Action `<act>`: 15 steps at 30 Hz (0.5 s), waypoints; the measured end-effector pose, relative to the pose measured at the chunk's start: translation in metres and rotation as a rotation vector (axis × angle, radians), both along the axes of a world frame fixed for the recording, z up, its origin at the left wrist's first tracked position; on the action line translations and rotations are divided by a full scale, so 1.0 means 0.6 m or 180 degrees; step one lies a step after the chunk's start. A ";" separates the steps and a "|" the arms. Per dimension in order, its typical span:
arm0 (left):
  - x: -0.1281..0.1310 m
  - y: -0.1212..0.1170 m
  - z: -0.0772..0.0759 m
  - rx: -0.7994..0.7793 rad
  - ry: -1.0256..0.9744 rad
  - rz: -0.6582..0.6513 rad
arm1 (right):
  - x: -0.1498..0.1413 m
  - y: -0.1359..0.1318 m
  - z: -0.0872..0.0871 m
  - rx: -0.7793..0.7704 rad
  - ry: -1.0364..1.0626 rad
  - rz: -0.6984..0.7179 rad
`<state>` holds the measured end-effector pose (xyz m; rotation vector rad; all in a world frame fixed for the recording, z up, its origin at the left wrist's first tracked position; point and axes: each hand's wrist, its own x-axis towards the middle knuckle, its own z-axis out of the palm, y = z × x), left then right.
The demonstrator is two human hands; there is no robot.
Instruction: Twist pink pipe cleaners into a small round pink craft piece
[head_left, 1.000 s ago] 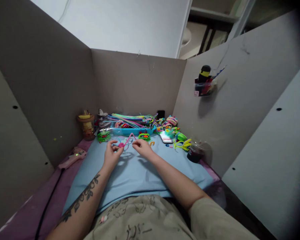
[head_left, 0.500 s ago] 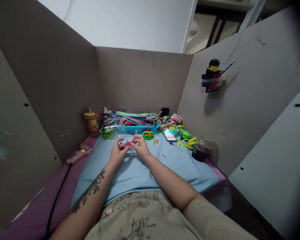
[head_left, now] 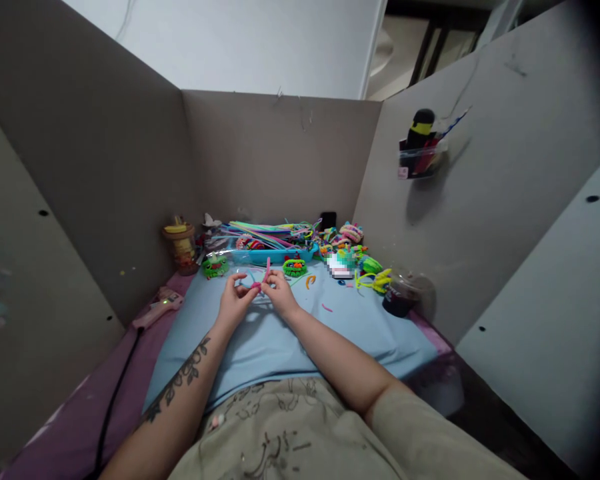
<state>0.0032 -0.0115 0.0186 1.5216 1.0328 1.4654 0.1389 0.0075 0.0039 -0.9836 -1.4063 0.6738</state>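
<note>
Between my fingertips is a pink pipe cleaner, bunched or coiled at its lower part, with one end sticking up. My left hand pinches the bunched part from the left with thumb and finger. From the other side my right hand pinches the same piece near its upright end. Both hands hover low over the light blue cloth. Just behind them sits a green fuzzy figure with orange bits, and a second green one lies to the left. The fingers partly hide the coil.
A blue tray heaped with pipe cleaners stands at the back. To the left are a glue gun with its cord and a lidded cup. At right are yellow pipe cleaners and a dark plastic cup. Panels enclose three sides.
The camera view has shifted slightly. Both hands keep their pinch on the pink pipe cleaner, whose raised end now stands more upright.
</note>
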 end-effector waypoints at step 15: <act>-0.002 0.007 -0.010 -0.0077 -0.0162 -0.0057 | 0.014 0.004 0.002 -0.0155 0.0227 0.0193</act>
